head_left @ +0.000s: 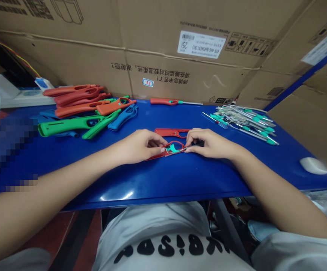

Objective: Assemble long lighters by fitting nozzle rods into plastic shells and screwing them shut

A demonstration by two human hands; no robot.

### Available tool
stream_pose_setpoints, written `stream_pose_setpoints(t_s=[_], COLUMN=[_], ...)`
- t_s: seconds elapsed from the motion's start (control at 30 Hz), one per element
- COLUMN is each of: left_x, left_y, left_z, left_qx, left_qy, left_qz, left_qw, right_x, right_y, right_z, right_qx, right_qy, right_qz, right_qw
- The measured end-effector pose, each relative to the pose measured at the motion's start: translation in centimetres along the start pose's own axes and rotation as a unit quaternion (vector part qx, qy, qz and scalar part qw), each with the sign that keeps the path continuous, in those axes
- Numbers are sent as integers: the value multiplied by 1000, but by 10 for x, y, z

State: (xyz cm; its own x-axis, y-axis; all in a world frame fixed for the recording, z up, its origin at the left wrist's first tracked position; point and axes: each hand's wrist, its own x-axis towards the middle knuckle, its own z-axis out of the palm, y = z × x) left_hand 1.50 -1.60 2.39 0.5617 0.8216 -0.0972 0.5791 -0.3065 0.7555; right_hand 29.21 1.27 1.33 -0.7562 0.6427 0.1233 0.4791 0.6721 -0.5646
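Observation:
A red lighter shell half (pixel 167 153) lies at the middle of the blue table, its inner side facing up. Inside its loop sits a green trigger piece (pixel 175 148) with a thin pale wire. My left hand (pixel 145 146) is closed on the handle side of this shell, thumb and fingertips near the wire. With thumb and fingers pinched, my right hand (pixel 205 143) grips the metal rod of the trigger piece at the shell's right end; the rod is mostly hidden by the hand. Just behind lies a second red shell half (pixel 170 132), partly covered by the right fingers.
Red, green and blue lighter shells (pixel 79 105) are heaped at left. A red lighter with its rod (pixel 166 101) lies at the back by the cardboard (pixel 163 60). Several rods with green triggers (pixel 248 118) are piled at right, near a white mouse-like object (pixel 314 165).

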Motion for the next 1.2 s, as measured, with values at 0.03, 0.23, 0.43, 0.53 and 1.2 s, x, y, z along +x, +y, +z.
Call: stream_pose_setpoints(t_s=[0.03, 0.23, 0.43, 0.53, 1.2], left_x=[0, 3, 7, 7, -3], left_y=[-1, -13, -18, -17, -9], left_z=[0, 4, 5, 6, 16], left_qx=[-1, -82, -183, -158, 219], left_qy=[3, 10, 10, 14, 68], left_qz=[2, -5, -65, -50, 195], left_qw=[1000, 997, 981, 986, 954], right_x=[0, 0, -1, -1, -6], right_y=[-1, -3, -5, -6, -9], right_z=[0, -2, -6, -7, -7], right_qx=[1, 17, 32, 33, -38], right_qy=[0, -17, -46, -49, 5], right_qz=[2, 35, 40, 44, -27], right_qw=[1000, 999, 998, 997, 999])
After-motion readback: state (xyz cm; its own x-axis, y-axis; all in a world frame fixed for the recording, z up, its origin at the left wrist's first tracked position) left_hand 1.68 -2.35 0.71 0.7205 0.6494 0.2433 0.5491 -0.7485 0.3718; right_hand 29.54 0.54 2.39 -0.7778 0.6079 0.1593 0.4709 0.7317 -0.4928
